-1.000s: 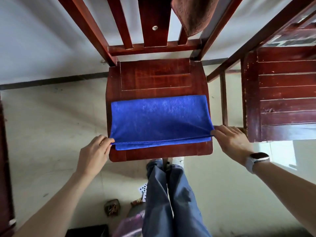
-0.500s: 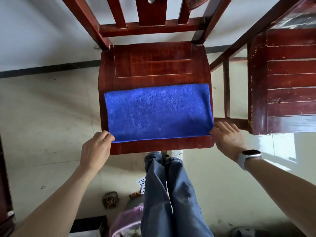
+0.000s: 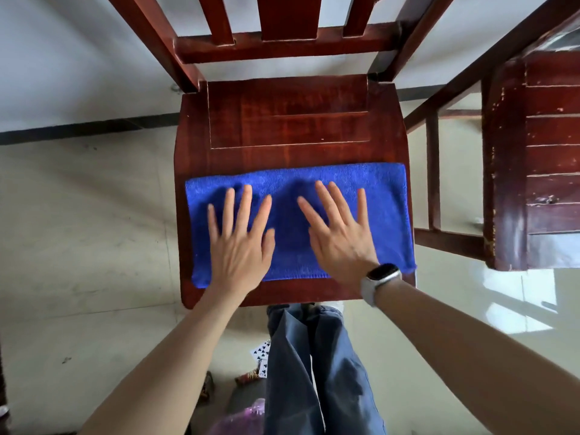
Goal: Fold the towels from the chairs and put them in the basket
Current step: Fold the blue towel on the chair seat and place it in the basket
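Note:
A blue towel [image 3: 386,215], folded into a wide rectangle, lies flat across the front half of the dark red wooden chair seat [image 3: 288,120]. My left hand [image 3: 240,243] lies flat on the towel's left half with its fingers spread and straight. On the right half my right hand [image 3: 340,237] presses down the same way, a watch on its wrist. Neither hand grips the cloth. No basket is in view.
A second wooden chair [image 3: 539,158] stands close on the right, its rungs between the two seats. My legs in blue trousers [image 3: 314,372] stand in front of the seat. Playing cards [image 3: 260,353] and small clutter lie on the tiled floor by my feet.
Both hands let go of the towel's front corners and moved onto its top, now lying flat with spread fingers. The camera has moved closer to the seat.

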Demonstrator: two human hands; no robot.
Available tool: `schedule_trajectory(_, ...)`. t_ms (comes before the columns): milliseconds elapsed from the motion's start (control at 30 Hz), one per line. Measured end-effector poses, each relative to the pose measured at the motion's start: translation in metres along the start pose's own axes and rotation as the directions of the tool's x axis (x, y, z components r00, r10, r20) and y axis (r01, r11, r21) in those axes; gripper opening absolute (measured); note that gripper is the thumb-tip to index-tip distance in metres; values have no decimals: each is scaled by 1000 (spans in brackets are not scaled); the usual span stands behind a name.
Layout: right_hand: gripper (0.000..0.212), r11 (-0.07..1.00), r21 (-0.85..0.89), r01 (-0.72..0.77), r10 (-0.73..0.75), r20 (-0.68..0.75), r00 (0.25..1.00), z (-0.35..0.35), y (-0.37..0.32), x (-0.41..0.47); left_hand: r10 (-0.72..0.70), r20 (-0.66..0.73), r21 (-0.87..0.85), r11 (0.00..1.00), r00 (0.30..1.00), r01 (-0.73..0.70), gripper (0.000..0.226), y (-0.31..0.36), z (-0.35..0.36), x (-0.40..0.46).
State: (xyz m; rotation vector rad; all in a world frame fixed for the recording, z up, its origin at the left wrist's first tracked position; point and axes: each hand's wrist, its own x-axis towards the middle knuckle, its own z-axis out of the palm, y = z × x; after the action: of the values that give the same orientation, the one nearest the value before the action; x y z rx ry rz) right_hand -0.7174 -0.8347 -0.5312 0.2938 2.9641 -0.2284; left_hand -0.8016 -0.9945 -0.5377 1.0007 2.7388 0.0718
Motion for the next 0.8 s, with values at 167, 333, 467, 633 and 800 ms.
schedule_trajectory(167,50,1000,9,-11,12,-12,1000,21,4,40,-56,-21,15,998,998,56,55,-20,21,36)
schedule_trajectory(333,51,992,-14,-125,125,-29,992,25,36,27,-164,-50,-22,986,985,163,60,-47,21,25)
schedule_trajectory(467,56,949,31,-314,314,18,949,19,72,13,-223,-4,-58,973,975,223,65,-54,18,17)
schedule_trajectory(633,66,867,95,-488,475,135,870,15,87,-29,-194,-14,-54,980,981,193,65,-42,15,-11)
schedule_trajectory(800,66,829,172,-532,494,221,841,16,83,-72,-229,60,-75,969,972,233,64,-31,20,-40)
